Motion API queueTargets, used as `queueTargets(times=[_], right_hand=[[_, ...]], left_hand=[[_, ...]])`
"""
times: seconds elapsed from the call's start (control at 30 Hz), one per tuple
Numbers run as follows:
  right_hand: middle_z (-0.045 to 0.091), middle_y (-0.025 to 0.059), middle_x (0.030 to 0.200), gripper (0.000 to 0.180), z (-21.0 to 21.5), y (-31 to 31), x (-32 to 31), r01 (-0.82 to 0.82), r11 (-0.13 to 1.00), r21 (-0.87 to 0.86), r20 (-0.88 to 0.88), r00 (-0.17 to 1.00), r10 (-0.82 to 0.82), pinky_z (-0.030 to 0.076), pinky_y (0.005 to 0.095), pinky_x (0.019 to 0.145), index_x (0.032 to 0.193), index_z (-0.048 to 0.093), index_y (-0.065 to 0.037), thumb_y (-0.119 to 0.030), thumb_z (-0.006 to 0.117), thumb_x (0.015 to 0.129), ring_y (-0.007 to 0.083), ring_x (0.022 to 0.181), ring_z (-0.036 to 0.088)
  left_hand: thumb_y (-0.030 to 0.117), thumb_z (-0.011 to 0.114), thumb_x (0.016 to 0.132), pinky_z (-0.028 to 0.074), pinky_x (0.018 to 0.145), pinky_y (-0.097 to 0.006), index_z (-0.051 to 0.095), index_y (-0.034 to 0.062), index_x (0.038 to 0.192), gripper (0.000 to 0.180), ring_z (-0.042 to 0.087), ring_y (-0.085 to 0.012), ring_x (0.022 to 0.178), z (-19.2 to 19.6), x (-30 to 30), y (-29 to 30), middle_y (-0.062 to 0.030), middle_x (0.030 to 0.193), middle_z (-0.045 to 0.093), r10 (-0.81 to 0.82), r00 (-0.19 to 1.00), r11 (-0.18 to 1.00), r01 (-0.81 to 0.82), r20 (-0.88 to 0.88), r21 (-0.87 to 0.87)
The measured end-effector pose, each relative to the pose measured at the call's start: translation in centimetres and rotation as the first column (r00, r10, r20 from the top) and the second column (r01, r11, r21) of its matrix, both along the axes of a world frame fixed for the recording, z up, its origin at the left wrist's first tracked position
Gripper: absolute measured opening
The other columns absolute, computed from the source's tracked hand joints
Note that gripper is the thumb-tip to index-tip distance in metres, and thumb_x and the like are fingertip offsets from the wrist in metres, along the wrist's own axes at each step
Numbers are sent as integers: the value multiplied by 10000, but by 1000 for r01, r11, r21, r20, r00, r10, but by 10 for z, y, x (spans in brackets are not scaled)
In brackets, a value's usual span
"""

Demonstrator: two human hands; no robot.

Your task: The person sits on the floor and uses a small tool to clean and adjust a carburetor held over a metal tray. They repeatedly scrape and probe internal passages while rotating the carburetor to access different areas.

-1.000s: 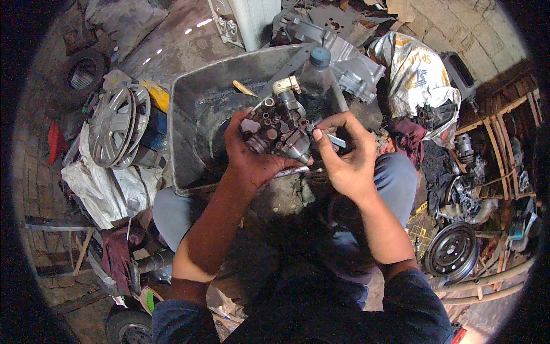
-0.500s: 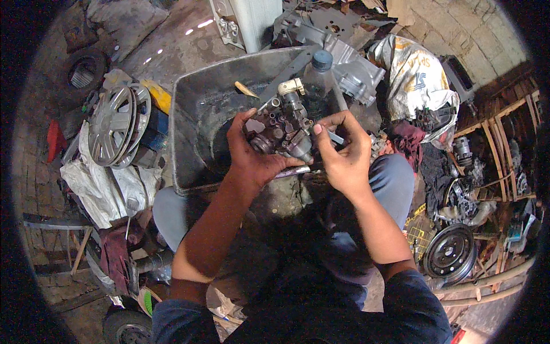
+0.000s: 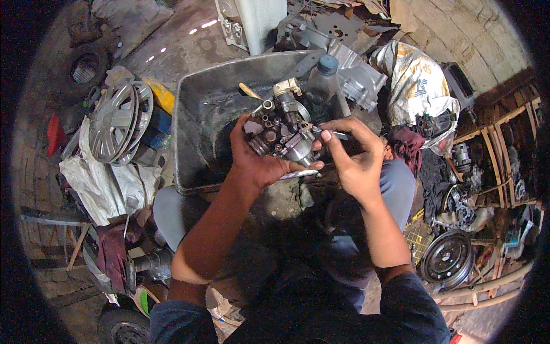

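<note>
A dark, greasy metal engine part [image 3: 281,135] with a cream-coloured fitting [image 3: 286,87] on top is held up over the near side of a grey tub [image 3: 195,86], between the person's two hands. The left hand [image 3: 252,163] grips it from the left and below, fingers and thumb spread around the body. The right hand [image 3: 355,152] is pinched, thumb against forefinger, on a slim silver-coloured piece [image 3: 342,136] at the part's right side; its tip is too small to make out. Inside the tub, beyond the part, lies a small yellowish stick [image 3: 248,90], and a clear bottle [image 3: 321,86] with a blue cap is at the right. Past the tub sits a grey metal casing [image 3: 361,80], with a white sack [image 3: 421,86] to its right. Silver wheel covers [image 3: 112,123] lean left of the tub, and a black wheel rim [image 3: 447,259] lies at the lower right.
</note>
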State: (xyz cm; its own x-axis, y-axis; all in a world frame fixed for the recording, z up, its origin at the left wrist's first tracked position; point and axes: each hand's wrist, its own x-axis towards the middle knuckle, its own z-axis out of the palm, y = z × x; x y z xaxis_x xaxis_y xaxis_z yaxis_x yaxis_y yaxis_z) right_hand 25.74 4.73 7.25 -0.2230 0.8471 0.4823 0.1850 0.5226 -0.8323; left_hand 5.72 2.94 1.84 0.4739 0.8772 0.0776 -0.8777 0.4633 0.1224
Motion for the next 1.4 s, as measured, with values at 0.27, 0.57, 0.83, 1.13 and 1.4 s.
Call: queueTargets(times=[0.27, 0.57, 0.83, 1.13, 1.4], right_hand=[[695, 144, 876, 92, -6, 0, 0, -48, 991, 128, 77, 996, 38, 524, 338, 733, 923, 671, 17, 30, 720, 847, 271, 810, 694], [663, 141, 855, 69, -2, -1, 2, -116, 973, 198, 223, 972, 70, 502, 328, 731, 914, 656, 43, 31, 709, 872, 254, 778, 654], [649, 147, 846, 81, -6, 0, 0, -92, 980, 178, 146, 987, 66, 497, 354, 706, 934, 665, 36, 28, 702, 863, 271, 765, 649], [647, 158, 862, 80, -8, 1, -2, -100, 986, 133, 138, 987, 81, 498, 373, 701, 940, 668, 26, 26, 693, 864, 310, 785, 656], [724, 94, 962, 77, -4, 10, 5, -15, 1000, 0, -46, 999, 15, 520, 339, 802, 986, 698, 26, -12, 671, 925, 177, 872, 663]], left_hand=[[622, 509, 875, 408, 1110, -614, 610, 110, 1378, 725, 582, -432, 1265, -4, 1, 1, -207, 1350, 634, 165, 983, 980, -172, -78, -100], [629, 498, 859, 416, 1108, -617, 552, 65, 1415, 794, 579, -433, 1264, -14, -5, 0, -232, 1377, 606, 240, 968, 966, -245, -68, -79], [660, 502, 862, 419, 1111, -606, 547, 83, 1425, 807, 584, -411, 1265, -13, -2, 1, -204, 1369, 618, 220, 971, 969, -229, -96, -89], [674, 511, 871, 430, 1106, -600, 519, 61, 1441, 836, 592, -429, 1242, -16, -3, -3, -237, 1360, 609, 172, 985, 985, -171, 31, -25], [728, 460, 874, 431, 1092, -599, 508, -22, 1428, 934, 579, -482, 1237, 0, -26, 9, -285, 1369, 584, 110, 993, 992, -113, 51, 61]])
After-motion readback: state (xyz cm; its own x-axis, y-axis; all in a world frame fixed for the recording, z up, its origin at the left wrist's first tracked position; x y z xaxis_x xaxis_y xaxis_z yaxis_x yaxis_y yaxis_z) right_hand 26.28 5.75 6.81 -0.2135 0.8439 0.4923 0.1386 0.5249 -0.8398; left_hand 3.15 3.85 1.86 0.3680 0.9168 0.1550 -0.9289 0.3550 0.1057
